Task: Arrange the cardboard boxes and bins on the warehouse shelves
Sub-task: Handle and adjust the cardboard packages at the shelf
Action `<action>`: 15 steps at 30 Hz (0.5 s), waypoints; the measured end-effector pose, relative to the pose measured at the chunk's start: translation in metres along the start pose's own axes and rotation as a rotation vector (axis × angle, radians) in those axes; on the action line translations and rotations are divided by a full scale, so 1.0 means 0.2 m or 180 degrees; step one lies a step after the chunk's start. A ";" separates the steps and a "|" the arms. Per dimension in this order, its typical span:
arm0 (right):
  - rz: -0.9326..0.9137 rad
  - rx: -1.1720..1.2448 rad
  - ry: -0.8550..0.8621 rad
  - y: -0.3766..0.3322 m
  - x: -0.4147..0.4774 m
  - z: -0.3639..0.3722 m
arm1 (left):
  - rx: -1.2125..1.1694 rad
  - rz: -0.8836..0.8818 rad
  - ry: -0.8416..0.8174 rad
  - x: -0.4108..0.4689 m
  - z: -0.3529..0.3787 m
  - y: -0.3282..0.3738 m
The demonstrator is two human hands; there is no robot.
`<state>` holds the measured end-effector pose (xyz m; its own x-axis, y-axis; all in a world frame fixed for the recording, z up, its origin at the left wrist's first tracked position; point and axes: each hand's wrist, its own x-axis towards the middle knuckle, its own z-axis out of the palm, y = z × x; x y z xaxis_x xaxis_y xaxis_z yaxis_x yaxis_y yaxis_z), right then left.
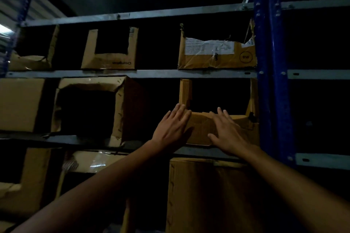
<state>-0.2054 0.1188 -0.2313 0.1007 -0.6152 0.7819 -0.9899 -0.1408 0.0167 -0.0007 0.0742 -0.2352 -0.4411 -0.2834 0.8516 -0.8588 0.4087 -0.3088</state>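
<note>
A cardboard bin with a cut-out front [202, 128] stands on the middle shelf [193, 151], hard against the blue upright. My left hand [171, 127] lies flat on the bin's front left corner, fingers straight and pointing up. My right hand [226, 128] presses flat on the front panel, fingers spread. Neither hand curls round anything. The inside of the bin is dark.
A blue steel upright [272, 81] bounds the bay on the right. Above, three cut-open boxes sit on the upper shelf [132, 73], one with a white label [210, 47]. A torn box [89, 108] stands left on the middle shelf. A tall closed box [208, 195] is below.
</note>
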 end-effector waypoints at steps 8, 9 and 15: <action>-0.0047 0.0511 0.0154 -0.62 -0.11 -0.18 | 0.0083 0.0095 -0.0118 -0.27 -0.43 -0.39; -0.0046 0.0527 0.0163 -0.70 -0.11 -0.19 | 0.0106 0.0107 -0.0114 -0.31 -0.47 -0.45; -0.0012 0.0605 0.0197 -1.17 -0.14 -0.14 | 0.0033 -0.0178 0.0017 -0.65 -0.71 -0.89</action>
<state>0.0206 0.1901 -0.2391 0.0923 -0.5663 0.8190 -0.9523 -0.2904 -0.0936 0.2462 0.1611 -0.2322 -0.3910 -0.3009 0.8698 -0.8847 0.3834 -0.2651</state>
